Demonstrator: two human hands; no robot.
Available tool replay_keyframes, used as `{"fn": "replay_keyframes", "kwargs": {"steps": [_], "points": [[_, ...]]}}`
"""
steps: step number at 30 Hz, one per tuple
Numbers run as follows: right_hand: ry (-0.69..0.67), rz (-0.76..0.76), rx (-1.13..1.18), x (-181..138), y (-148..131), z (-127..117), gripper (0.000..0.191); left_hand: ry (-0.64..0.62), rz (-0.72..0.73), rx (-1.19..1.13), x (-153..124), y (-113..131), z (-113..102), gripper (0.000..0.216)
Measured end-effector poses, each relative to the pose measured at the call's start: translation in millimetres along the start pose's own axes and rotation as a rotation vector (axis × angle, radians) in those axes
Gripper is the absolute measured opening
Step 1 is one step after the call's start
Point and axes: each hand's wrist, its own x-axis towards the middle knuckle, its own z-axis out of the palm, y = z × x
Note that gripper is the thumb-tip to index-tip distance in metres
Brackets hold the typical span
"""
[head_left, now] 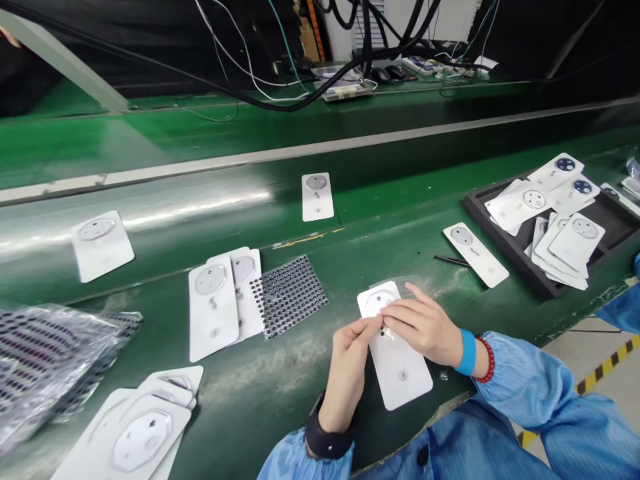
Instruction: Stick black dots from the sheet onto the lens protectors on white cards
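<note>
A white phone-back-shaped panel (397,373) with a round camera outline lies in front of me on the green bench. My left hand (351,357) is closed in a pinch, its thumb and index fingertips at the lower edge of the panel's circle. There my right hand (425,327) meets it, thumb and index together and the other fingers stretched out over the panel. Whatever sits between the fingertips is too small to make out. Left of the hands, a clear sheet of small black dots (295,297) partly overlaps one of two similar white panels (214,307).
More panels lie in a black tray (543,283) at right and in a stack (145,437) at lower left. Single panels rest on the belt (317,207) and beside a black pen-like tool (453,261). Plastic-wrapped dot sheets (50,360) lie at left. Cables (280,105) hang behind.
</note>
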Motion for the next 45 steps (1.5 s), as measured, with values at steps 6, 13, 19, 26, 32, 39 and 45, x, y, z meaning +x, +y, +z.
{"fn": "replay_keyframes", "kwargs": {"steps": [6,13,19,26,32,39,45], "points": [[0.044,-0.102,-0.082,-1,1,6,0.028,0.039,0.014,-0.016,3,-2,1,0.024],[-0.028,0.077,0.102,-7,9,9,0.016,0.058,0.040,0.029,2,-4,1,0.027],[-0.162,0.082,0.119,-1,9,7,0.012,0.071,0.082,0.109,0,-6,0,0.022],[-0.200,0.212,0.375,-6,17,3,0.008,0.071,0.133,0.265,0,2,-7,0.036],[-0.337,0.399,0.579,-29,33,-2,0.014,0.348,0.284,0.461,-17,19,-42,0.062],[-0.060,0.467,0.569,10,8,-38,0.009,0.409,0.365,0.537,-55,32,-23,0.042],[0.054,0.266,0.464,38,-27,-42,0.010,0.244,0.450,0.524,-70,32,10,0.019]]}}
